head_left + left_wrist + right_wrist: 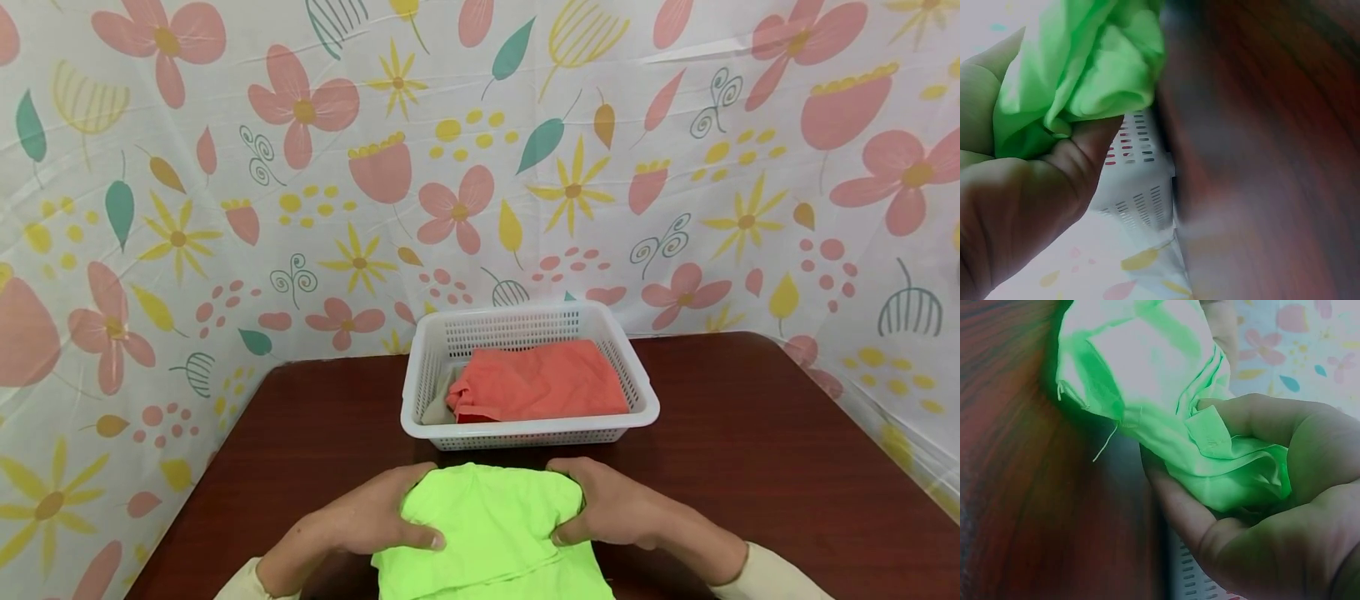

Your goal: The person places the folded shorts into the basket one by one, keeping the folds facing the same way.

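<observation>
A folded neon-green cloth (pixel 487 525) is between both hands at the front of the table in the head view. My left hand (pixel 378 510) grips its left side, thumb on top and fingers going underneath. On the opposite side my right hand (pixel 611 504) holds it the same way. The right wrist view shows bunched layers of the cloth (pixel 1147 369) between thumb and fingers, with a small fabric tab and loose threads. In the left wrist view, a crumpled fold (pixel 1116 69) lies in the left hand's grasp.
Just beyond the cloth stands a white perforated plastic basket (pixel 528 429). Inside it lie a folded coral-red cloth (pixel 547 379) and a pale cloth (pixel 438 404) at the left. The dark reddish-brown table (pixel 750 433) meets a flower-printed curtain (pixel 465 125) at the back and sides.
</observation>
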`<state>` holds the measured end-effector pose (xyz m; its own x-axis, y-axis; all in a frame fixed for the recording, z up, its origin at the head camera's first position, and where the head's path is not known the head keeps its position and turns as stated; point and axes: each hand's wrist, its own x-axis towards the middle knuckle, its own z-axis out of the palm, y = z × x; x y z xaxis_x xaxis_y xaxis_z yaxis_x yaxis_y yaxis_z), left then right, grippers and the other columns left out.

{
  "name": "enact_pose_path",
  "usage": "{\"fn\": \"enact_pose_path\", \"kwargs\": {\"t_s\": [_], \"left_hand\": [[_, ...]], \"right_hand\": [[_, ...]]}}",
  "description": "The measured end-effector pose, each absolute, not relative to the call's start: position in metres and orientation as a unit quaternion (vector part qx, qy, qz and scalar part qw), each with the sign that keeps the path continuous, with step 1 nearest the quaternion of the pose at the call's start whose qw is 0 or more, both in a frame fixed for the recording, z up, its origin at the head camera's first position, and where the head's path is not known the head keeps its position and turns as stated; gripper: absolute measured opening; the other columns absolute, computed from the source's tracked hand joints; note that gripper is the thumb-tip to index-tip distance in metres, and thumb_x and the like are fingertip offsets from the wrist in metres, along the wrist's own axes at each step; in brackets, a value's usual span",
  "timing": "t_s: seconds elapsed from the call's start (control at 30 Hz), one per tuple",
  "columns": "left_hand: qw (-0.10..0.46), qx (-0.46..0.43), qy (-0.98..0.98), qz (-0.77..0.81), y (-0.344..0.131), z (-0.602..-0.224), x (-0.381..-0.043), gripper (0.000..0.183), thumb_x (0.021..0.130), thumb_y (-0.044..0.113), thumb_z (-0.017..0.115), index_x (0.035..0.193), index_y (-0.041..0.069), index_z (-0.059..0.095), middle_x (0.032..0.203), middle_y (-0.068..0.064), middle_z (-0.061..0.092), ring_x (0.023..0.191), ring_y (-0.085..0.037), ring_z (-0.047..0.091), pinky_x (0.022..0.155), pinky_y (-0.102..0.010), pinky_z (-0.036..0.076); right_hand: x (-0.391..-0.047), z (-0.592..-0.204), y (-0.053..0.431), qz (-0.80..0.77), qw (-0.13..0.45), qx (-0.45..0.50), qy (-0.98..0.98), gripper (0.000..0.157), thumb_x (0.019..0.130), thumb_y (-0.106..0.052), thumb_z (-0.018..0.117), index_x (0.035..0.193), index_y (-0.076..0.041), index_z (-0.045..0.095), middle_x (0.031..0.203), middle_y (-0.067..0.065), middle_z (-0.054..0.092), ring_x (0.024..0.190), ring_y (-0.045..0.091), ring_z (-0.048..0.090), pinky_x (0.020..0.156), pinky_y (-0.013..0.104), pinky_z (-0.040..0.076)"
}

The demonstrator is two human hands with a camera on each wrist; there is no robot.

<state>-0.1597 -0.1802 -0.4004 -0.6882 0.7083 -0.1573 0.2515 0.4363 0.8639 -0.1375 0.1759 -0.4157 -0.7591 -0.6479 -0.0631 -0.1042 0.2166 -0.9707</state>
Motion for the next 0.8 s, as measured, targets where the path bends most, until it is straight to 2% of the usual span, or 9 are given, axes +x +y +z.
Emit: {"fn": "enact_pose_path", "kwargs": {"t_s": [0.53,0.6,0.8], "left_hand": [[0.268,0.292,0.780,0.484,-0.176,-0.391,-0.153,0.049,0.092,0.021,0.085,0.132,0.013,0.058,0.112,0.000,0.074,0.102,-0.016,0.071,0.089,-0.028,0.057],[0.263,0.293,0.781,0.484,-0.176,-0.389,-0.152,0.049,0.093,0.021,0.085,0.133,0.013,0.057,0.112,0.000,0.074,0.102,-0.016,0.072,0.089,-0.028,0.057],[0.249,0.305,0.784,0.480,-0.174,-0.384,-0.151,0.050,0.095,0.022,0.082,0.136,0.012,0.055,0.113,0.001,0.075,0.102,-0.015,0.073,0.091,-0.028,0.057]], "right_hand": [[-0.137,-0.401,0.185,-0.589,0.248,-0.255,0.726,0.046,0.083,0.002,0.083,0.123,0.002,0.061,0.108,0.014,0.072,0.095,0.017,0.070,0.084,0.030,0.058],[-0.137,-0.398,0.186,-0.587,0.248,-0.254,0.728,0.050,0.083,0.002,0.083,0.127,0.004,0.058,0.110,0.013,0.072,0.097,0.018,0.070,0.085,0.030,0.058],[-0.135,-0.393,0.190,-0.570,0.238,-0.221,0.755,0.081,0.085,-0.003,0.083,0.150,0.015,0.038,0.115,0.011,0.073,0.102,0.021,0.070,0.089,0.028,0.056]]}}
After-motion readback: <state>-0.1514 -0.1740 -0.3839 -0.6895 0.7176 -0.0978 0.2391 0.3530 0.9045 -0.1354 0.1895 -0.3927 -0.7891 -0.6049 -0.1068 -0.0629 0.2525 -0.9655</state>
